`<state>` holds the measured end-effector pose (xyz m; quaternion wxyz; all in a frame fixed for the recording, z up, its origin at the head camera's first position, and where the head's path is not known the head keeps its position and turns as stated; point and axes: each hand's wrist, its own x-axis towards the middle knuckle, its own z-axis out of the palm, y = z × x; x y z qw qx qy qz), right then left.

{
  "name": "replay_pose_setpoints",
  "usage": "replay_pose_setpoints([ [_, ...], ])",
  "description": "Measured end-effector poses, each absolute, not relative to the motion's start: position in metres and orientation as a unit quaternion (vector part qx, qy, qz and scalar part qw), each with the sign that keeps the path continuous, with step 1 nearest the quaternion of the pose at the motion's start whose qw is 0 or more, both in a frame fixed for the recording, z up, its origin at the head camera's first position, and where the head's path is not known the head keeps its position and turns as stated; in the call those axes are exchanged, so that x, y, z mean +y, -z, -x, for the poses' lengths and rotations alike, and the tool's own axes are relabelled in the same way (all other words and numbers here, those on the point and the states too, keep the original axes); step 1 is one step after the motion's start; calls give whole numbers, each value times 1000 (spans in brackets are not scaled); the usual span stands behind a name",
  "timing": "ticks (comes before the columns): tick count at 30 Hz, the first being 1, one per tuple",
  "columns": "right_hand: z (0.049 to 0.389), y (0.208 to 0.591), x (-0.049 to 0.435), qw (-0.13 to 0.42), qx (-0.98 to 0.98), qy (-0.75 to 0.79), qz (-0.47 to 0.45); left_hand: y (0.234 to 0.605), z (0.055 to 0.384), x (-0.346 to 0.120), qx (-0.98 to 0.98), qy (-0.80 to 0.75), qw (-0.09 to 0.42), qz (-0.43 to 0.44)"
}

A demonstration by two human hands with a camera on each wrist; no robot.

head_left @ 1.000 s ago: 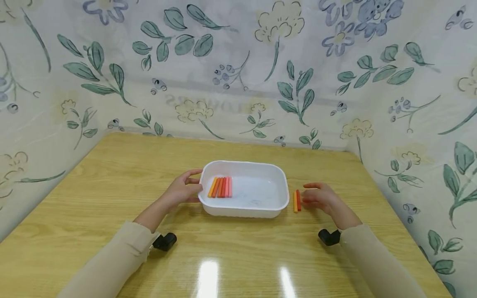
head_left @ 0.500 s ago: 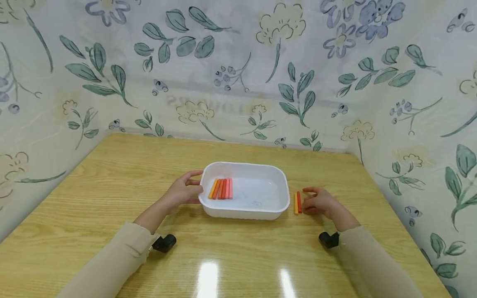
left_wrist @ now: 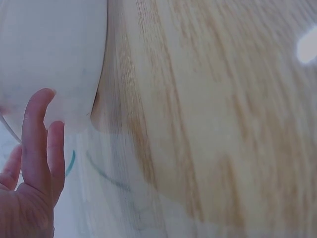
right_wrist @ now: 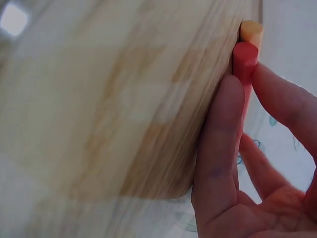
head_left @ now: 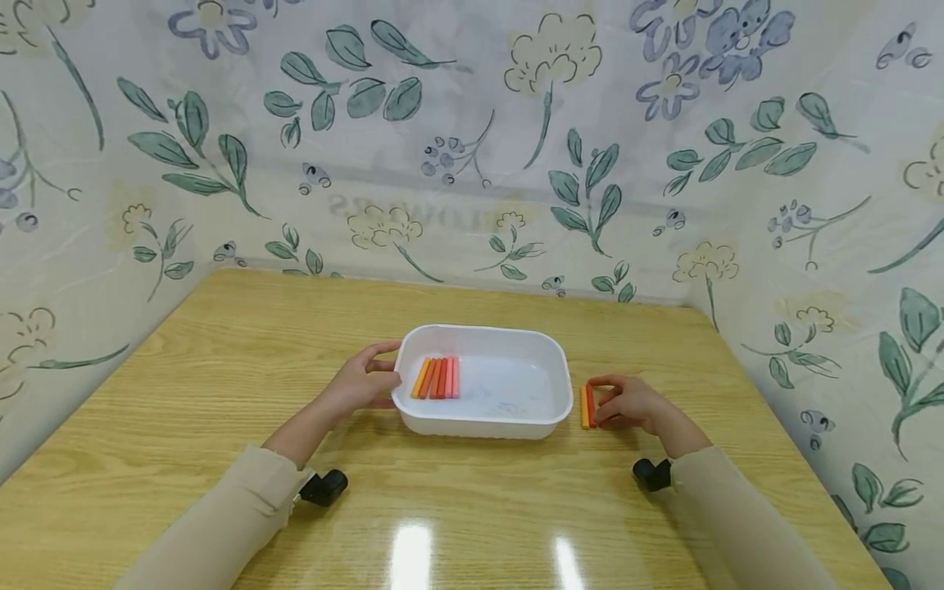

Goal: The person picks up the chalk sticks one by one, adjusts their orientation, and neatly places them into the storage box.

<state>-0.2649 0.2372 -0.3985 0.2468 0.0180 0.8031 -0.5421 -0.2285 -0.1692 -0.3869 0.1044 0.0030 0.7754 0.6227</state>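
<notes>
A white plastic tub (head_left: 516,428) stands in the middle of the table, with several orange, red and pink crayons (head_left: 437,378) side by side at its left end. My left hand (head_left: 361,378) touches the tub's left end, its fingers spread against the outer wall, as the left wrist view shows. To the right of the tub, a yellow-orange crayon (head_left: 585,408) and a red crayon (right_wrist: 244,58) lie alongside each other. My right hand (head_left: 627,403) pinches the red crayon between thumb and finger near one end; its middle is partly hidden behind the thumb.
The wood-grain table (head_left: 472,500) reaches back to a wall covering (head_left: 457,147) printed with flowers and leaves, which also closes off both sides. A black wrist camera (head_left: 324,487) is strapped by each sleeve. Light reflects off the table's front.
My right hand has come in from the right, its spread fingers drawing together onto the red crayon. The left hand and the tub have stayed in place; the head view has shifted slightly.
</notes>
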Motion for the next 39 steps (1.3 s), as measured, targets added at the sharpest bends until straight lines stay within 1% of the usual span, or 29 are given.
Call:
replay_pose_setpoints([
  [4, 264, 398, 237, 255, 800, 544, -9, 388, 229, -170, 775, -623, 105, -4],
  [8, 263, 399, 237, 252, 788, 562, -20, 389, 228, -169, 776, -622, 105, -5],
  [18, 260, 401, 240, 210, 769, 603, -27, 390, 229, -169, 775, -623, 102, -2],
  [27, 264, 399, 244, 198, 733, 649, -45, 388, 229, -168, 776, -622, 105, -2],
  [33, 267, 389, 241, 179, 732, 655, -43, 388, 229, -168, 777, -621, 104, 2],
  [39, 271, 377, 235, 170, 729, 662, -40, 388, 229, -168, 778, -620, 103, -1],
])
